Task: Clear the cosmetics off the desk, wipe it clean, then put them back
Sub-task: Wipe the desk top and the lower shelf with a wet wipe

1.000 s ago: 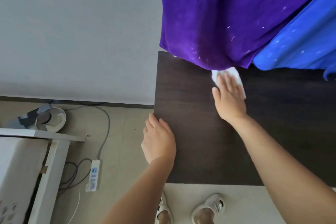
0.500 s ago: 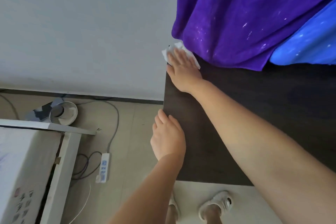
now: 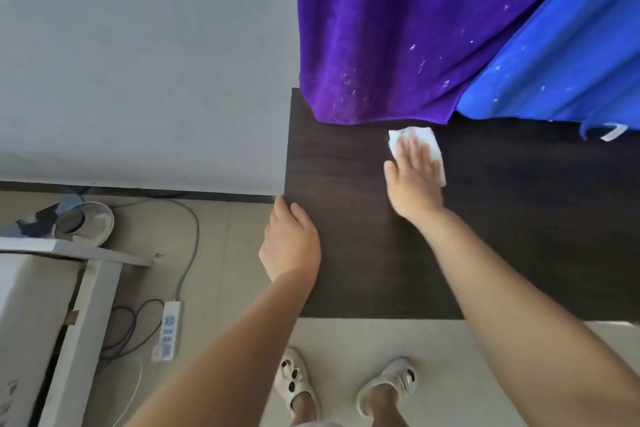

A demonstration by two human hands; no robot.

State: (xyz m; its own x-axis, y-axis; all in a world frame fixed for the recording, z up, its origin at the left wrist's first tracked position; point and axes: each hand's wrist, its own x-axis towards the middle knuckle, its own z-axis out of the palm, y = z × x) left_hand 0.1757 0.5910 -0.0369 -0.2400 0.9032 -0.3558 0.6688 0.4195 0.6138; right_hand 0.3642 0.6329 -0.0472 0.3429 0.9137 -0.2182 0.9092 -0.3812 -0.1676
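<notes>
Right hand (image 3: 414, 184) lay flat, fingers spread, palm pressing a white crumpled wipe (image 3: 420, 142) onto the dark brown wood-grain desk (image 3: 519, 218), near its far edge. Wipe sat just below the hem of a purple velvety curtain (image 3: 398, 28); a bright blue curtain (image 3: 571, 55) hung beside it to the right. Left hand (image 3: 289, 243) rested open, fingers loosely extended, on the desk's left edge, holding nothing. On the beige floor left of the desk lay a white power strip (image 3: 168, 331).
</notes>
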